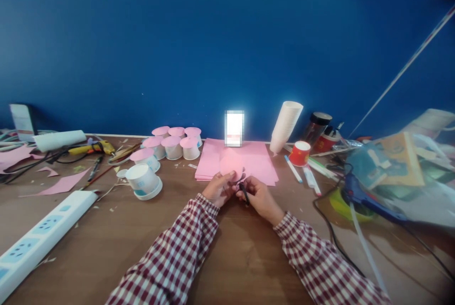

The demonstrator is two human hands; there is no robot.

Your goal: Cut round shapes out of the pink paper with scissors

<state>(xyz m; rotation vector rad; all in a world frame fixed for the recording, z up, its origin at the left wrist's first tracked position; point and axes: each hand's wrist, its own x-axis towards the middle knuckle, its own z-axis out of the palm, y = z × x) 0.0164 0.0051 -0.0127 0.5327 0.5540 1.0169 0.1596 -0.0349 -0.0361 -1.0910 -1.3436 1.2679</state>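
Note:
Black-handled scissors [245, 194] are in my right hand [261, 196], its fingers closed around the handles and the blades pointing away from me. My left hand [219, 188] pinches a piece of pink paper [232, 164] just left of the blades. The paper's outline blends into the stack of pink sheets [208, 159] behind it, so its full shape is hard to make out. Both hands are close together above the brown table, at the near edge of that stack.
Several paper cups with pink tops [173, 147] stand left of the stack, near a white cup [141, 179]. A power strip [39, 238] and yellow glue gun [95, 147] lie left. Stacked cups [286, 125], a red cup [299, 154] and a blue glue gun [369, 203] occupy the right.

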